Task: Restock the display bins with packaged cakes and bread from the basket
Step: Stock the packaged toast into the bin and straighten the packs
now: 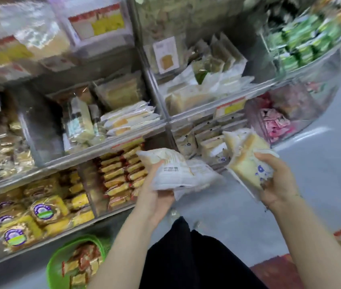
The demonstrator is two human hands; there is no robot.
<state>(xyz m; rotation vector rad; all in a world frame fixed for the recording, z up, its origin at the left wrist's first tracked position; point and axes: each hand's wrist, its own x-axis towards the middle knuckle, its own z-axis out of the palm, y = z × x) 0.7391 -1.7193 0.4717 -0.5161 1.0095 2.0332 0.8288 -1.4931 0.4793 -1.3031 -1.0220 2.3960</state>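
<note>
Your left hand [155, 197] grips white cake packs [173, 174]; your right hand [278, 180] grips another pack [246, 161]. Stocking step: next, seat each in its matching bin [203, 142].

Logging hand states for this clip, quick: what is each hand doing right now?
Left hand: grips white barcode packages.
Right hand: fingers curled round cake packages with blue print.

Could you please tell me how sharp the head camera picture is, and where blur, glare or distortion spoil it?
Head view: motion blur smears the upper clear display bins and their labels; glare streaks the clear wrappers top left; wide-angle distortion bows the shelf rails. Sharpest are the left hand gripping white barcoded packets and the right hand holding clear-wrapped cake slices.
</note>
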